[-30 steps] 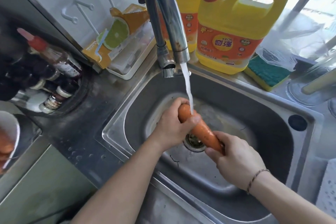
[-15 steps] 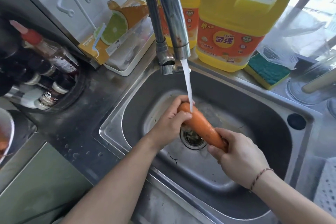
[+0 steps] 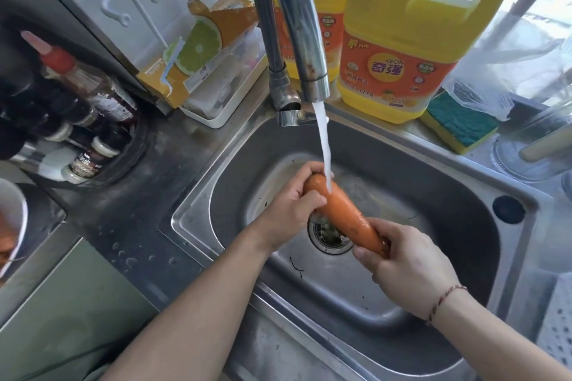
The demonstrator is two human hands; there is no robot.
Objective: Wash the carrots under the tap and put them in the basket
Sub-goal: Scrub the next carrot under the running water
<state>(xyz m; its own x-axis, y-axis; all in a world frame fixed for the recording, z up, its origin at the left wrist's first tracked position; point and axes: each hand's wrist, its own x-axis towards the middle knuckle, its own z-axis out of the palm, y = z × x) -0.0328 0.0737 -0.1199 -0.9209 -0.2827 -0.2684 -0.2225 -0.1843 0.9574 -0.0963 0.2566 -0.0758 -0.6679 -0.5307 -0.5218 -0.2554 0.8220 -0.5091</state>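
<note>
- Carrot (image 3: 343, 213) lay slanted over the sink (image 3: 198, 219) drain (image 3: 329, 233), thick end up-left, thin end down-right; stream from the tap (image 3: 297, 25) hit it nr the thick end. Prob. held at that tilt so water ran down its length.
- Left hand (image 3: 288, 207) had fingers & thumb curled round the thick end, left of the drain, thumb lying on the carrot's upper face, likely to rub as well as steady.
- Right hand (image 3: 411, 269) gripped the thin tip, right of & below the drain; fingers wrapped, tip hidden inside. One hand per end left the middle bare to the water.
- Dark specks showed on the lower half, so washing looked unfinished.
- Behind the sink, past the tap: yellow detergent jug (image 3: 411, 37), w/ sponge (image 3: 461, 125) just to its right.
- Far left of the sink: white bowl (image 3: 14, 226) w/ something orange inside, maybe more carrots; can't tell.
- Perforated white thing (image 3: 557, 325) at the right edge, beside the sink, poss. the basket; too cropped to say.
</note>
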